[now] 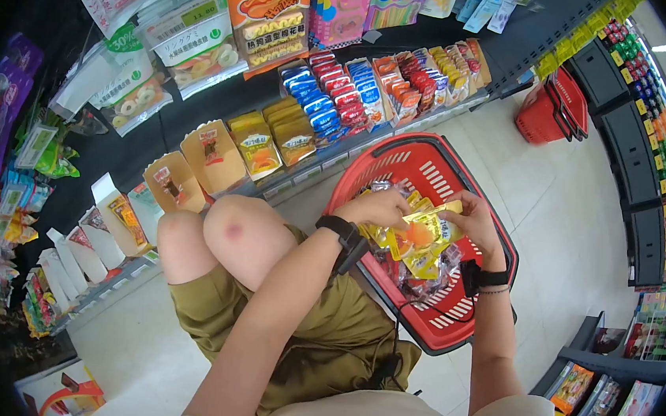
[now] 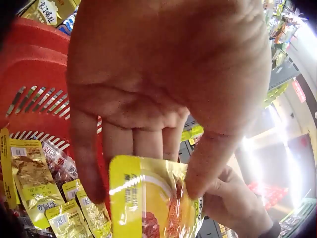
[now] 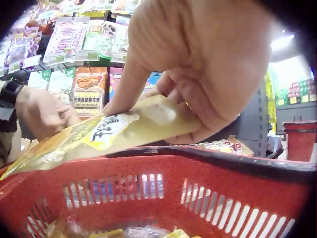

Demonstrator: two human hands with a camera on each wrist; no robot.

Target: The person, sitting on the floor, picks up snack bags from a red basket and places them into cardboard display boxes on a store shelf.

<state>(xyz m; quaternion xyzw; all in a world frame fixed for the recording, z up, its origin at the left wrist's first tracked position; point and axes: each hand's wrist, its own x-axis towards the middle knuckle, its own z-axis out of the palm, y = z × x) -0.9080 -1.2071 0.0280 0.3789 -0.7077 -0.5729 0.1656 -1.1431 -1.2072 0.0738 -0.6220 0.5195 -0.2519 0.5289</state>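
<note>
Over the red shopping basket (image 1: 363, 167), both hands hold one yellow snack packet (image 1: 423, 244) with an orange picture on it. The right hand (image 1: 475, 227) pinches one end between thumb and fingers, as the right wrist view shows close up. At the other side of the packet is the left hand (image 1: 380, 208); in the left wrist view its thumb (image 2: 210, 163) lies at the packet's face, with fingers partly hidden behind it. Below, several gold packets (image 2: 32, 181) and clear-wrapped snacks (image 1: 448, 264) lie in the basket.
A low shelf to the left bears rows of small snack packets (image 1: 321, 112), including yellow packets (image 1: 255, 146) and open cartons (image 1: 211, 158). Larger bags (image 1: 194, 33) hang above. The person's bent knees (image 1: 239, 235) are beside the basket. Another red basket (image 1: 547, 112) stands farther along the aisle.
</note>
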